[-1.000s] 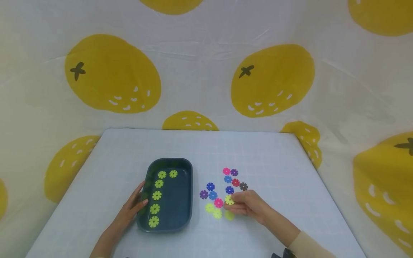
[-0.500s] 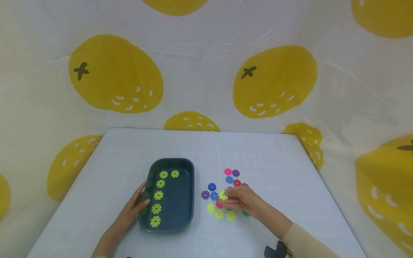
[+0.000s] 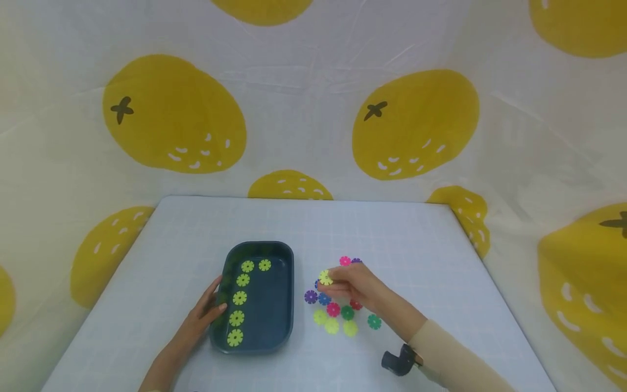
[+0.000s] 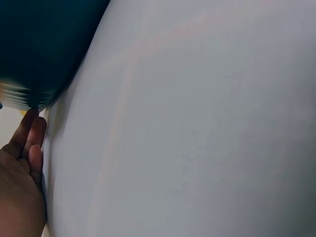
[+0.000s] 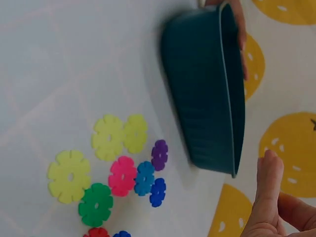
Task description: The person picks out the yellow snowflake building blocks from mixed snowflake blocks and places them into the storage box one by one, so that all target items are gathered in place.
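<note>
My left hand (image 3: 202,311) holds the left side of a dark teal tray (image 3: 270,318), thumb over the rim and fingers along the outer wall. In the left wrist view its fairly straight fingers (image 4: 30,133) reach the tray's underside edge. Several yellow-green flower-shaped plastic discs (image 3: 239,298) lie inside, in a column with one more at the top right. Between thumb and fingers, my right hand (image 3: 356,284) pinches another yellow-green flower disc (image 3: 325,277), raised over the loose pieces right of the tray. That disc is hidden in the right wrist view, where the hand (image 5: 269,207) shows at lower right.
Loose flower discs lie on the white table (image 3: 416,239): yellow-green (image 5: 69,177), pink (image 5: 122,176), green (image 5: 96,205), purple (image 5: 159,155) and blue ones. A green disc (image 3: 374,322) sits apart on the right. Behind the table hangs a fruit-print cloth (image 3: 303,109).
My right hand has carried the yellow-green disc up and to the left from the loose pieces, uncovering green discs and covering others. The left hand stays at the tray.
</note>
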### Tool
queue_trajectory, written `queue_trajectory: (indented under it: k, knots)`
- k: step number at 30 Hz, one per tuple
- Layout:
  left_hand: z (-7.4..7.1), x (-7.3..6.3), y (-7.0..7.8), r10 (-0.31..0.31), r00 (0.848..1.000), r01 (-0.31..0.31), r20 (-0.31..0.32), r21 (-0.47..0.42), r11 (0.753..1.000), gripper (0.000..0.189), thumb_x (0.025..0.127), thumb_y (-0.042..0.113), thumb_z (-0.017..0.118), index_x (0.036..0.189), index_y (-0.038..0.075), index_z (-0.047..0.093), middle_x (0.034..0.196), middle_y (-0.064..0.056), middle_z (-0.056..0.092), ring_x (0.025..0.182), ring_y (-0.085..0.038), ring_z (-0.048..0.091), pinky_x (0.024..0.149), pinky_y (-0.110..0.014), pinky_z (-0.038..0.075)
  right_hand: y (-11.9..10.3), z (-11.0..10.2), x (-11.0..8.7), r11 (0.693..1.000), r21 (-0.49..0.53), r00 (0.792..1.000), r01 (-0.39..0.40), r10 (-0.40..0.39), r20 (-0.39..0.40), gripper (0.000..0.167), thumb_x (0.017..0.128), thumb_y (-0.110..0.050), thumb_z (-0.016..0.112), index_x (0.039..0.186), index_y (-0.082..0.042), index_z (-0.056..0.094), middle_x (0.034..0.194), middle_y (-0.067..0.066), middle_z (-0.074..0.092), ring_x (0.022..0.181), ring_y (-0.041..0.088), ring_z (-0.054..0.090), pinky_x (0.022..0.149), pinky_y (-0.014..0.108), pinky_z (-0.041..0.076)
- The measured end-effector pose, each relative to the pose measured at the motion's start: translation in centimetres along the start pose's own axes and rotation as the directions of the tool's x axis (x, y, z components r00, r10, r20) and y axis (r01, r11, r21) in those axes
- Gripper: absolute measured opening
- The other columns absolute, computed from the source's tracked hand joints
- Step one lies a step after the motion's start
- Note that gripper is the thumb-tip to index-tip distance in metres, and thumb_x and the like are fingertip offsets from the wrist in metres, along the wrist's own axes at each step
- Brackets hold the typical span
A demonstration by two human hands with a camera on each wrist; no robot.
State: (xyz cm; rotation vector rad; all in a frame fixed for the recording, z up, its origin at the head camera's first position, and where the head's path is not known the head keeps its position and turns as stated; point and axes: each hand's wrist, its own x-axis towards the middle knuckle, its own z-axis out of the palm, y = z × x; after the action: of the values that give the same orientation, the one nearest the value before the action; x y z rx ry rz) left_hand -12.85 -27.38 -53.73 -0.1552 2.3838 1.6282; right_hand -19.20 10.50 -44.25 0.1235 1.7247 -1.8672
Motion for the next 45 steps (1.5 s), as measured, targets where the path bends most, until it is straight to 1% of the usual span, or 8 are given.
queue_trajectory:
  k: [3,6,9,14,23,32,40,45]
  knots:
    - [-0.1,0.0,0.1,-0.006,1.0,0.006,0.0,0.001,1.0,0.075,0.1,0.042,0.056,0.159,0.039,0.01,0.166,-0.02,0.009,0.15,-0.05,0.009,0.114,-0.072,0.012,-0.5,0.7,0.9,1.0,0.017,1.0,-0.011,0.011,0.021,0.036,0.098,-0.016,0.062,0.124,0.009,0.059,0.11,0.017,0.073,0.101,0.026,0.073,0.084,0.03,0.059]
    - [0.0,-0.1,0.0,0.013,1.0,-0.013,-0.008,0.007,1.0,0.074,0.1,0.04,0.056,0.159,0.036,0.011,0.165,-0.022,0.011,0.149,-0.05,0.011,0.114,-0.072,0.013,-1.1,1.6,1.7,0.999,0.018,0.999,-0.03,0.03,0.027,0.035,0.098,-0.016,0.061,0.124,0.007,0.06,0.11,0.018,0.073,0.101,0.026,0.073,0.084,0.029,0.059]
    - [0.1,-0.1,0.0,0.033,0.999,-0.033,-0.014,0.006,0.999,0.074,0.101,0.037,0.055,0.16,0.034,0.012,0.164,-0.023,0.014,0.148,-0.051,0.013,0.114,-0.073,0.013,-1.5,2.4,2.5,1.0,0.004,0.999,-0.028,0.027,0.039,0.033,0.099,-0.016,0.06,0.123,0.006,0.062,0.11,0.019,0.073,0.1,0.026,0.073,0.083,0.029,0.059]
    - [0.1,-0.1,0.0,0.034,0.999,-0.034,-0.014,-0.009,0.999,0.073,0.101,0.037,0.055,0.16,0.033,0.012,0.163,-0.024,0.016,0.148,-0.051,0.014,0.114,-0.071,0.013,-2.1,3.4,3.5,1.0,0.0,0.998,-0.028,0.028,0.055,0.03,0.099,-0.014,0.059,0.12,0.007,0.064,0.107,0.02,0.074,0.098,0.027,0.073,0.08,0.03,0.06]
    - [0.5,-0.1,0.1,0.043,0.998,-0.044,-0.034,-0.006,0.999,0.073,0.1,0.034,0.056,0.16,0.03,0.014,0.164,-0.022,0.014,0.148,-0.05,0.014,0.115,-0.071,0.014,-2.0,4.4,4.5,0.998,0.0,0.998,-0.056,0.056,0.01,0.027,0.097,-0.012,0.061,0.117,0.006,0.065,0.102,0.019,0.075,0.093,0.026,0.075,0.078,0.029,0.06]
    - [0.4,-0.4,0.3,-0.03,0.999,0.029,-0.012,-0.055,0.998,0.076,0.099,0.042,0.057,0.159,0.04,0.01,0.167,-0.014,0.003,0.151,-0.046,0.002,0.117,-0.069,0.007,-2.8,6.0,5.5,0.997,0.017,0.997,-0.078,0.078,0.016,0.029,0.097,-0.012,0.061,0.119,0.006,0.062,0.102,0.02,0.075,0.092,0.025,0.075,0.078,0.028,0.06]
    - [0.5,-0.4,0.0,-0.06,0.998,0.059,-0.016,-0.039,0.997,0.076,0.097,0.049,0.057,0.158,0.043,0.012,0.168,-0.012,0.003,0.151,-0.045,0.004,0.117,-0.069,0.008,-3.4,8.7,6.5,0.998,-0.013,0.997,-0.07,0.07,0.029,0.021,0.096,-0.01,0.062,0.109,0.007,0.065,0.098,0.021,0.075,0.088,0.027,0.075,0.072,0.027,0.06]
    - [0.4,-0.2,0.0,-0.032,0.999,0.031,-0.02,-0.027,0.999,0.075,0.097,0.048,0.057,0.158,0.041,0.013,0.168,-0.012,0.005,0.151,-0.045,0.005,0.117,-0.069,0.009,-3.6,10.1,7.0,0.998,-0.029,0.997,-0.061,0.062,0.037,0.019,0.096,-0.009,0.062,0.107,0.006,0.065,0.096,0.021,0.075,0.085,0.026,0.076,0.069,0.026,0.06]
